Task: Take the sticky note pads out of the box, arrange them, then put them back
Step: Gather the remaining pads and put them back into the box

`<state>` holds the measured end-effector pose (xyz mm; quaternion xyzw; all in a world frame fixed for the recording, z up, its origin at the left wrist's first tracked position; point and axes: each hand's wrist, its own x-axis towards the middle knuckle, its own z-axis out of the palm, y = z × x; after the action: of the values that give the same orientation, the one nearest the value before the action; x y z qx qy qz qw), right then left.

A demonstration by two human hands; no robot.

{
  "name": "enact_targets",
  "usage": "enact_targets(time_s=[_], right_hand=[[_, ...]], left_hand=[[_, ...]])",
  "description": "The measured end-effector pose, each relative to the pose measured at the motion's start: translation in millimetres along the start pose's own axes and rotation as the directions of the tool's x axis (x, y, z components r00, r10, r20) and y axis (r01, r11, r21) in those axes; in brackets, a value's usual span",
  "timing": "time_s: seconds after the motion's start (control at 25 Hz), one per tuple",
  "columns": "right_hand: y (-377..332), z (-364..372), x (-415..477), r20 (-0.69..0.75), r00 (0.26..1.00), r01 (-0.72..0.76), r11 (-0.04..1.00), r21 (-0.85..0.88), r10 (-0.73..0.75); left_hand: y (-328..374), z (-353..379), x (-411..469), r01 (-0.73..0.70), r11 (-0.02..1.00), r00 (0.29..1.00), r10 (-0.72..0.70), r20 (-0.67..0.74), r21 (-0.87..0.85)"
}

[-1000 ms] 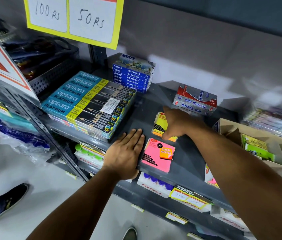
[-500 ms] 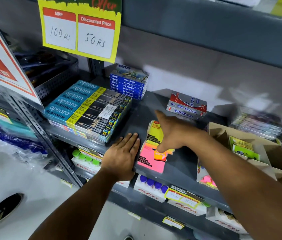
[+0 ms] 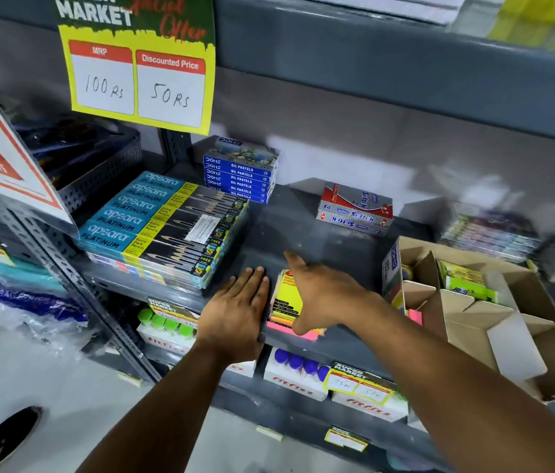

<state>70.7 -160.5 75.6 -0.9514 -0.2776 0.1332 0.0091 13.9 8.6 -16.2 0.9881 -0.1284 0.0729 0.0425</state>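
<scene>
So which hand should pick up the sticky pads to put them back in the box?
Probably the right hand. It already lies on the pads, and the box sits on its side. The left hand rests flat on the shelf, farther from the box.

On the shelf (image 3: 303, 230) the pencil boxes (image 3: 167, 227) lie at the left; the oil pastel boxes (image 3: 240, 172) behind them; the sticky note pads (image 3: 286, 302) at the front edge, between both hands; the cardboard box (image 3: 494, 322) at the right.
</scene>
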Motion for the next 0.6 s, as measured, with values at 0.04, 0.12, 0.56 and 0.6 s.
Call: enact_targets(time_s=[0.04, 0.12, 0.56, 0.6], right_hand=[[1, 1, 0, -0.001, 1.000, 0.001, 1.000, 0.015, -0.001], [2, 4, 0, 0.004, 1.000, 0.003, 0.999, 0.041, -0.004], [-2, 16, 6, -0.014, 0.999, -0.048, 0.999, 0.014, 0.048], [-2, 17, 6, -0.029, 0.998, -0.054, 0.998, 0.010, 0.055]], left_hand=[[0, 0, 0, -0.001, 1.000, 1.000, 0.001, 0.007, 0.000], [-1, 1, 1, -0.005, 1.000, 0.999, 0.005, 0.036, 0.013], [-4, 6, 3, 0.000, 1.000, 0.999, -0.001, 0.036, 0.028], [-4, 7, 2, -0.001, 1.000, 0.999, 0.000, 0.034, 0.027]])
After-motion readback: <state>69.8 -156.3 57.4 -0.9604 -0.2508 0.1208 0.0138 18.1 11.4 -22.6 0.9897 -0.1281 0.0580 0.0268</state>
